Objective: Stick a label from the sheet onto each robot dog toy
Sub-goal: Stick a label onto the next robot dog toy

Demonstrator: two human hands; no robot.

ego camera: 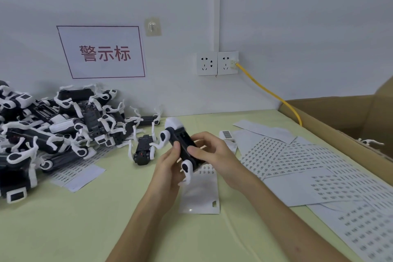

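Both hands met around one robot dog toy (pixel 183 144), held above the table with its black underside turned up and its white head pointing away toward the wall. The left hand (pixel 169 165) curled round the toy's near left side, thumb pressed against the edge of the black belly. The right hand (pixel 213 155) gripped it from the right, thumb laid across the belly and fingers wrapped behind; whether a label sat under that thumb could not be told. Just beneath the toy lay a mostly peeled label sheet (pixel 200 193) on the pale green table (pixel 85 219). To the right, several fuller label sheets (pixel 314 168) were fanned out and overlapping, running toward the near right corner. One loose robot dog (pixel 143 152) lay on its back just left of the hands, and beyond it a heap of robot dogs (pixel 53 125) was piled against the wall. A cardboard box (pixel 340 121) stood at the right edge, a yellow cable (pixel 270 91) running to the wall sockets (pixel 217 63), near a red-bordered sign (pixel 104 52).
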